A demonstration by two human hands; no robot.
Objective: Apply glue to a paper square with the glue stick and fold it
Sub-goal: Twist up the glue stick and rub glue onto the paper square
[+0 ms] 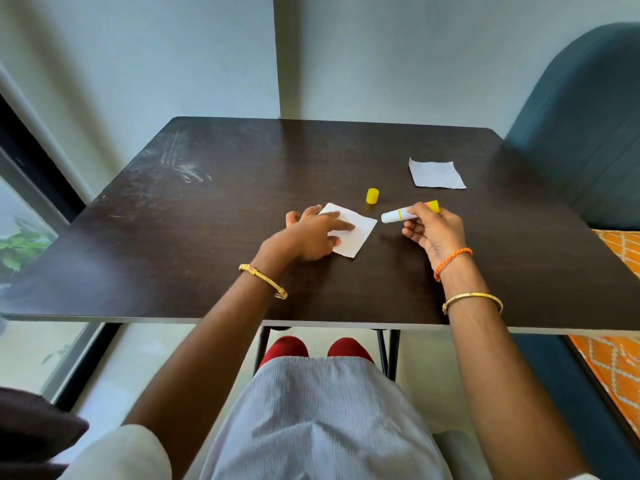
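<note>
A white paper square (360,230) lies flat on the dark table (214,258), near the middle. My left hand (308,233) rests on its left part, fingers stretched out and pressing it down. My right hand (438,232) grips an uncapped glue stick (405,212), white with yellow bands, held sideways just right of the paper with its white tip pointing left, slightly above the table. The yellow cap (372,196) stands upright just behind the paper.
A second white paper piece (435,173) lies at the table's back right. A dark teal upholstered seat (585,126) stands to the right, with orange patterned fabric (620,372) below it. A window frame and plant are on the left.
</note>
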